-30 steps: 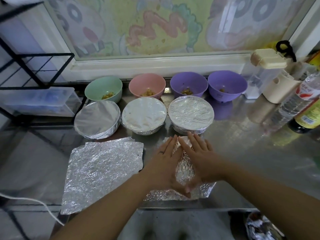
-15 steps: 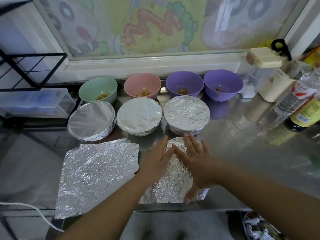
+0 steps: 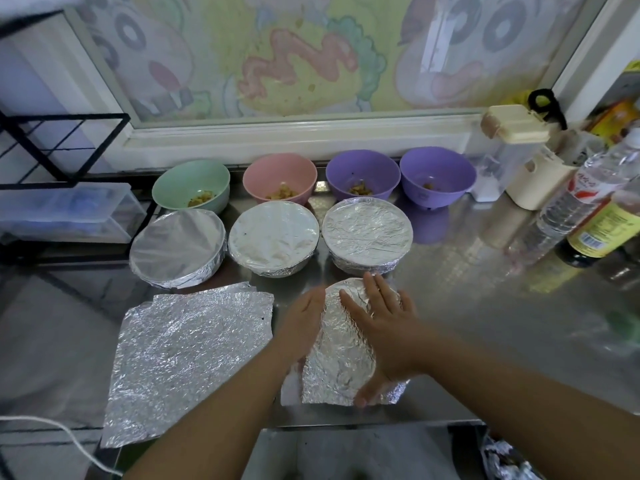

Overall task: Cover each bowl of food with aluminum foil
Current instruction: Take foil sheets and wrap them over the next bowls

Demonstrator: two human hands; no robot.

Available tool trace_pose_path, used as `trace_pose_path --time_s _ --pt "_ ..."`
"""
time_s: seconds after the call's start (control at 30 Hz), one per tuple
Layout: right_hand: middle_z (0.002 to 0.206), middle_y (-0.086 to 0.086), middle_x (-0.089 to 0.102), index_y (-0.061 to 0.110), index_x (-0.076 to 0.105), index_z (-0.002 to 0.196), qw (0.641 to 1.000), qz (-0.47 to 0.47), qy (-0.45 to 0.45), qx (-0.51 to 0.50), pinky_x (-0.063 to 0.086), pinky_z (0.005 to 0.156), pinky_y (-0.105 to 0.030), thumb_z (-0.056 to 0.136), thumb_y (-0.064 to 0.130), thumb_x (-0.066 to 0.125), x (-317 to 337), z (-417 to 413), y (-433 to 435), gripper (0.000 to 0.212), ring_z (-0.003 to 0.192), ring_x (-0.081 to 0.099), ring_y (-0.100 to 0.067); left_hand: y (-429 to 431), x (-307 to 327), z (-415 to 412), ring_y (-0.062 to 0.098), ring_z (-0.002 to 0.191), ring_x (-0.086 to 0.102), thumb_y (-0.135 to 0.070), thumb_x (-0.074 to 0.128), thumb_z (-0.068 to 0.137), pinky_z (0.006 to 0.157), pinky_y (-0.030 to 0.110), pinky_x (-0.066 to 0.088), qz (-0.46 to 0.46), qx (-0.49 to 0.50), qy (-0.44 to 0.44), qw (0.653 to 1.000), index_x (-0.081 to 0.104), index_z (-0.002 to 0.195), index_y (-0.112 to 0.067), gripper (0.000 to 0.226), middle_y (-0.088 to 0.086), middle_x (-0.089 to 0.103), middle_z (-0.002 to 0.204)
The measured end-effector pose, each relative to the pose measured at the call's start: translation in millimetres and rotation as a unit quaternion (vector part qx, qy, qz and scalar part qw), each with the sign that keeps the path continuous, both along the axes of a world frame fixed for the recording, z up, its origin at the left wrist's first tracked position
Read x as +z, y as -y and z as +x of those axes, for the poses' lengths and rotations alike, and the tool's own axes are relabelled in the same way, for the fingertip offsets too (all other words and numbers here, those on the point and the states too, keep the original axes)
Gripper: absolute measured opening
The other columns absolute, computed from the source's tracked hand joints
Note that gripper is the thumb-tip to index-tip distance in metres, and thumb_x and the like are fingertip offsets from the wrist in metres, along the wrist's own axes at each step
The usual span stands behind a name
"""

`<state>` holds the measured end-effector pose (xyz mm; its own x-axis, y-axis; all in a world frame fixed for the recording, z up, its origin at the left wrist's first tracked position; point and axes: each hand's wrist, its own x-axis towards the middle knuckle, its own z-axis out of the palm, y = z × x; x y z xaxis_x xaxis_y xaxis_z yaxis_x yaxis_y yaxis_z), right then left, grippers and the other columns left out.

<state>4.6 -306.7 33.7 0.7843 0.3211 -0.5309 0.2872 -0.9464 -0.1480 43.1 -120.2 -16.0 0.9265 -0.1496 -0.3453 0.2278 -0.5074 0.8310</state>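
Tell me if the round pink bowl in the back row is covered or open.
Open: the round pink bowl shows a bare rim and food inside, nothing covering it.

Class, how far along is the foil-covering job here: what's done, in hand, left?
Done: three middle-row bowls wear foil. In hand: the left hand and right hand press foil over a fourth bowl at the front. Left: the green bowl, pink bowl and two purple bowls behind show uncovered food; a spare foil sheet lies flat.
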Motion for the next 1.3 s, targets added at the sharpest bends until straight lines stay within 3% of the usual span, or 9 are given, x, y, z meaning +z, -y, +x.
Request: trace_pose_path --time_s 0.1,0.2,0.37,0.47,0.57,0.93,1.07,1.2,1.3 --pt "0.144 -0.019 -0.056 0.035 -0.048 0.139 0.996 -0.002 -0.007 -0.09 -0.009 0.117 -0.071 0.043 0.098 0.065 -0.9 -11.2 -11.2 0.161 0.136 -0.048 -0.041 1.0 23.7 9.3 0.015 0.107 0.062 -0.041 0.036 0.105 0.093 0.032 0.049 0.08 -0.028 0.106 0.991 0.063 0.123 -0.023 0.037 -0.001 0.068 0.115" --pt "0.15 -0.021 -0.049 0.033 -0.045 0.143 0.983 0.007 -0.042 -0.18 -0.003 0.115 -0.075 0.042 0.103 0.051 5.8 -21.0 -16.1 0.156 0.144 -0.038 -0.04 5.0 39.1 -1.5 0.012 0.12 0.056 -0.026 0.044 0.103 0.103 0.028 0.042 0.134 -0.004 0.247 0.96 0.059 0.135 -0.017 0.036 -0.002 0.062 0.132" --pt "0.171 -0.013 -0.002 0.027 -0.005 0.162 0.977 0.008 0.072 -0.198 0.013 0.119 -0.062 0.076 0.093 0.037 23.4 -4.7 -3.9 0.117 0.156 0.006 -0.034 16.7 24.6 -37.5 0.014 0.147 0.029 -0.023 0.036 0.107 0.121 0.036 0.027 0.195 -0.031 0.23 0.953 0.041 0.15 -0.019 0.044 -0.003 0.039 0.156" --pt "0.165 -0.005 0.029 0.02 0.025 0.16 0.959 0.123 0.169 -0.193 0.026 0.119 -0.047 0.099 0.063 0.044 7.1 15.0 7.2 0.077 0.15 0.027 -0.027 18.9 12.7 -39.2 0.016 0.147 0.029 -0.02 0.037 0.107 0.121 0.037 0.028 0.199 -0.003 0.235 0.952 0.039 0.151 -0.018 0.045 -0.002 0.039 0.157" --pt "0.154 -0.006 0.047 0.016 0.043 0.153 0.939 0.239 0.144 -0.201 0.036 0.115 -0.039 0.107 0.037 0.046 -16.7 21.2 12.6 0.051 0.139 0.043 -0.025 18.5 1.8 -37.8 0.014 0.144 0.033 -0.018 0.039 0.105 0.118 0.035 0.034 0.199 0.006 0.24 0.95 0.037 0.153 -0.018 0.047 -0.002 0.04 0.155" --pt "0.146 0.0 0.053 0.018 0.049 0.149 0.917 0.266 0.155 -0.252 0.042 0.109 -0.042 0.108 0.035 0.044 -36.0 18.1 10.7 0.044 0.132 0.051 -0.021 10.9 -14.9 -36.0 0.008 0.131 0.048 -0.041 0.029 0.101 0.109 0.042 0.043 0.055 0.114 0.151 0.98 0.04 0.143 -0.048 0.044 -0.013 0.053 0.142" --pt "0.145 0.001 0.052 0.022 0.046 0.149 0.923 0.246 0.156 -0.253 0.043 0.107 -0.044 0.107 0.039 0.043 -36.1 18.4 9.9 0.045 0.13 0.051 -0.021 11.5 -7.6 -36.7 0.041 0.12 0.056 -0.039 0.044 0.102 0.105 0.059 0.045 -0.138 0.204 0.018 0.969 0.055 0.13 -0.055 0.034 0.017 0.061 0.128" --pt "0.143 0.003 0.051 0.024 0.044 0.148 0.924 0.243 0.153 -0.252 0.044 0.106 -0.047 0.106 0.042 0.042 -38.0 17.9 9.8 0.046 0.13 0.051 -0.021 12.4 0.4 -36.8 0.011 0.103 0.066 -0.03 0.046 0.105 0.099 0.042 0.052 -0.195 0.219 -0.021 0.956 0.065 0.122 -0.046 0.03 -0.007 0.071 0.115" --pt "0.144 0.003 0.05 0.025 0.042 0.149 0.927 0.234 0.152 -0.249 0.045 0.105 -0.048 0.106 0.044 0.041 -38.0 17.3 9.7 0.047 0.131 0.05 -0.021 10.2 0.8 -35.0 0.013 0.11 0.065 -0.039 0.047 0.102 0.102 0.045 0.049 -0.196 0.215 -0.061 0.955 0.066 0.123 -0.043 0.028 -0.012 0.071 0.115"
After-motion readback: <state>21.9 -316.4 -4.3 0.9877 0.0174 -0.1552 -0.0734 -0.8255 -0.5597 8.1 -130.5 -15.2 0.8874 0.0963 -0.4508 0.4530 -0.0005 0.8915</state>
